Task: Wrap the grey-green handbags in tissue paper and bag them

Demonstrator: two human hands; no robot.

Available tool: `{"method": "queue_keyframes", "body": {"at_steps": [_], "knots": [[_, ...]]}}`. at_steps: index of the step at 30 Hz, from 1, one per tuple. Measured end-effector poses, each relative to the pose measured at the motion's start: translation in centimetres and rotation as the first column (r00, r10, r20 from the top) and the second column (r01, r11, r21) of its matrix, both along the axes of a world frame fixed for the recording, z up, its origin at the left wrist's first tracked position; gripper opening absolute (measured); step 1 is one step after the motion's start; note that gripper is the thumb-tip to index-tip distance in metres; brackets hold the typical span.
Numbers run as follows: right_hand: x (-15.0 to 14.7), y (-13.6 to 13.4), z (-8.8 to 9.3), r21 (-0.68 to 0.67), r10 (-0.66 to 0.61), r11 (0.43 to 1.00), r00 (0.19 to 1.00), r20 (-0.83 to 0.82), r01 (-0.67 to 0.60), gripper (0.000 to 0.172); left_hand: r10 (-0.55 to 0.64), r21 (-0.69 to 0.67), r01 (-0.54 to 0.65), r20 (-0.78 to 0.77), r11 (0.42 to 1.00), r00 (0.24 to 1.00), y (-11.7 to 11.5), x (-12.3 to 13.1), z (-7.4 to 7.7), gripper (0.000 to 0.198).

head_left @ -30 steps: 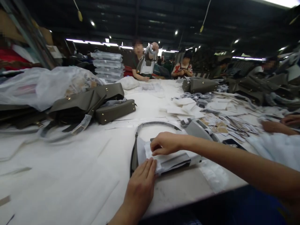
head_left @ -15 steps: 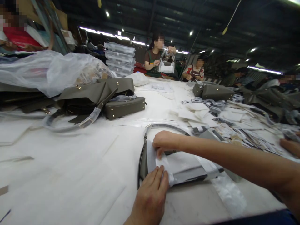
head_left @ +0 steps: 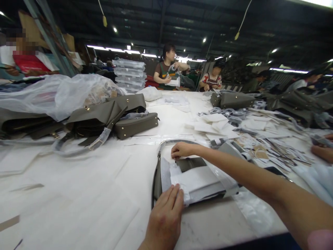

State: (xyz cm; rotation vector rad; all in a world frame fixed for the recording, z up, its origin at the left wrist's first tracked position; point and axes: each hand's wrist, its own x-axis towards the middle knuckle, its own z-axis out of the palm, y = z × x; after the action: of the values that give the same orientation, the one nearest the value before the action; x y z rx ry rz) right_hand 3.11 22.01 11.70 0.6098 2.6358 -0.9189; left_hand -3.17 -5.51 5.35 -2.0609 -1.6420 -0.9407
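A dark olive handbag (head_left: 191, 164) lies on the white table before me, with its handle (head_left: 169, 141) arching at the far side. White wrapping sheet (head_left: 200, 180) covers much of its front. My left hand (head_left: 166, 211) lies with fingers stretched out on the near left part of the wrapping, pressing it. Over the bag's far left edge, beside the handle, is my right hand (head_left: 182, 150), its fingers curled together. What they hold, if anything, is hidden. A piece of clear plastic (head_left: 256, 211) lies at the bag's right.
More olive handbags (head_left: 136, 125) sit at the left under plastic film (head_left: 65, 88). White paper pieces (head_left: 212, 123) and scattered strips (head_left: 275, 151) lie to the right. A stack of wrapped packages (head_left: 130, 74) stands at the back. Co-workers sit around; one person's hand (head_left: 322, 152) is at the right edge.
My right hand has moved up and away from the white strip to the bag's far edge, uncovering more of the olive surface. My left hand stays on the wrapping. The view has shifted slightly.
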Motion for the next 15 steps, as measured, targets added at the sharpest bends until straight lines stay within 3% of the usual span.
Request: {"method": "queue_keyframes", "body": {"at_steps": [2,5,7,11,15], "knots": [[0.9,-1.6,0.3,0.038,-0.031,0.999,0.999,-0.033,0.033,0.050,0.002,0.004,-0.002,-0.007,1.000,1.000,0.0,0.0,0.1,0.035],[1.6,-3.9,0.2,0.078,-0.053,0.995,0.998,-0.019,0.054,0.075,0.015,0.012,-0.014,-0.035,1.000,0.999,0.1,0.0,-0.1,0.035],[1.6,-4.8,-0.1,0.082,-0.071,0.994,0.997,0.018,0.070,0.082,0.020,0.019,-0.019,-0.055,1.000,0.998,0.2,-0.1,-0.5,0.035],[1.2,-4.4,0.1,0.012,-0.093,0.996,0.994,0.060,0.093,0.063,-0.021,0.052,0.027,-0.115,0.998,0.993,0.6,-0.9,-1.7,0.040],[1.1,-3.7,0.5,-0.063,-0.128,0.989,0.991,0.040,0.130,0.041,-0.103,0.116,0.117,-0.125,0.986,0.987,1.7,-1.9,-2.6,0.063]]}}
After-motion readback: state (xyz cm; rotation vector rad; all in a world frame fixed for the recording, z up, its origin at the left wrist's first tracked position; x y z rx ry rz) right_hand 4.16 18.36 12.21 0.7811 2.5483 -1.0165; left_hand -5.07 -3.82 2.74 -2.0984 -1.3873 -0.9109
